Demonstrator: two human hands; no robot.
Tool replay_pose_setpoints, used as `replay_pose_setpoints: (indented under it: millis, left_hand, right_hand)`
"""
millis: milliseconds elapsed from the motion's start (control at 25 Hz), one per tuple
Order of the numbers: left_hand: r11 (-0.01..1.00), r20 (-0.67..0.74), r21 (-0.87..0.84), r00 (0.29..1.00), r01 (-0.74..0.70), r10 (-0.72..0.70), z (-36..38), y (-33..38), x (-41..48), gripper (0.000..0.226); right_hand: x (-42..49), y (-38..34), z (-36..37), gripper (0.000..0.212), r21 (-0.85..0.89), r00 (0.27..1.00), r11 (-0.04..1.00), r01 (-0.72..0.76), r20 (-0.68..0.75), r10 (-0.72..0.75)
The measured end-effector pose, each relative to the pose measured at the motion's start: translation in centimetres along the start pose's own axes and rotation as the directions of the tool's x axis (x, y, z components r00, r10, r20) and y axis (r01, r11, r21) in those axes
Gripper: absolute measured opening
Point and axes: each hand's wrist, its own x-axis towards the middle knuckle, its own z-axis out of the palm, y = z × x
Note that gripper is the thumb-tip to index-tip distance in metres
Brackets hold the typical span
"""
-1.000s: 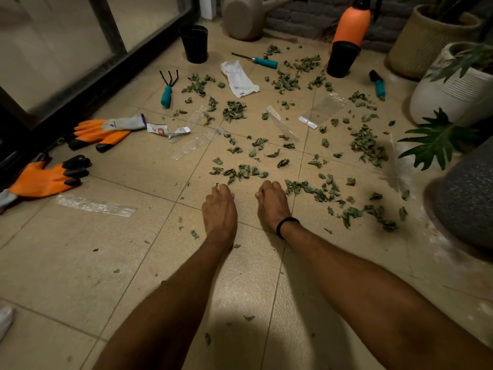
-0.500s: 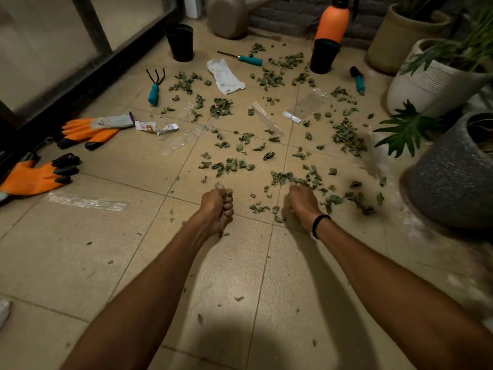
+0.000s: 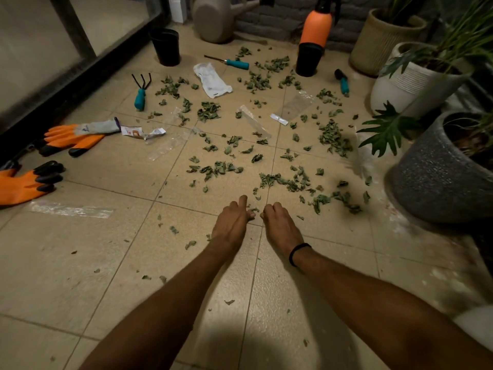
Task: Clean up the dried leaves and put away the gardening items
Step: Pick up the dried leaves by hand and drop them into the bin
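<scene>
Dried leaves (image 3: 289,182) lie scattered over the tiled floor ahead of me. My left hand (image 3: 234,220) and my right hand (image 3: 280,225) rest close together on the floor at the near edge of the litter. Both have curled fingers, and the left index finger points forward. A few leaf bits (image 3: 252,209) show between the fingertips; what the palms hold is hidden. Further off lie a teal hand rake (image 3: 140,94), two other teal-handled tools (image 3: 236,64) (image 3: 344,84) and two orange gloves (image 3: 72,137) (image 3: 26,182).
Two black pots (image 3: 165,46) (image 3: 308,60), an orange sprayer (image 3: 317,28) and a watering can (image 3: 213,17) stand at the back. A grey planter (image 3: 437,177) and a white planter (image 3: 400,84) crowd the right. Plastic wrappers (image 3: 72,210) (image 3: 253,121) and a white packet (image 3: 212,80) litter the tiles.
My hands went from flat on the floor to curled fists, then drew together at the tile joint. The view has shifted back a little.
</scene>
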Motion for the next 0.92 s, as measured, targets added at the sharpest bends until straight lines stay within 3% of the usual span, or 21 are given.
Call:
replay_pose_setpoints:
  millis: [120, 280, 360, 480, 640, 720, 840, 920]
  left_hand:
    - [0.973, -0.019, 0.221, 0.997, -0.068, 0.074, 0.4, 0.1, 0.1, 0.039]
    - [0.969, -0.043, 0.240, 0.997, -0.059, 0.071, 0.1, 0.8, 0.4, 0.020]
    - [0.988, -0.051, 0.151, 0.999, 0.022, -0.014, 0.0, 1.2, 0.4, 0.016]
    - [0.934, -0.063, -0.285, 0.968, 0.217, -0.245, -1.1, 1.0, 0.8, 0.014]
    - [0.767, -0.083, -0.572, 0.909, 0.292, -0.407, -3.4, -1.5, 1.1, 0.006]
    - [0.717, -0.069, -0.618, 0.886, 0.323, -0.458, -4.0, -3.1, 1.7, 0.020]
    - [0.606, 0.003, -0.693, 0.841, 0.392, -0.541, -4.4, -5.2, 3.0, 0.029]
    - [0.651, -0.053, -0.655, 0.836, 0.383, -0.546, -4.5, -6.0, 3.9, 0.034]
  right_hand:
    - [0.6, 0.3, -0.2, 0.010, 0.102, 0.993, 0.990, -0.101, -0.048, 0.107]
    - [4.2, 0.4, -1.3, 0.024, 0.224, 0.916, 0.890, -0.397, 0.033, 0.400]
    - [5.6, -0.1, -1.9, 0.017, 0.342, 0.884, 0.825, -0.449, 0.034, 0.467]
    - [6.3, -1.4, -2.1, 0.013, 0.508, 0.913, 0.784, -0.356, 0.009, 0.409]
    - [6.2, -2.2, -1.1, 0.019, 0.295, 0.992, 0.947, -0.127, 0.010, 0.129]
    - [6.6, -2.0, -0.1, 0.014, 0.162, 0.998, 0.985, -0.061, -0.011, 0.064]
    - [7.9, -2.5, 0.4, 0.012, 0.291, 0.978, 0.938, -0.189, -0.032, 0.207]
    - [9.3, -3.3, 0.3, 0.011, 0.353, 0.945, 0.891, -0.285, -0.049, 0.322]
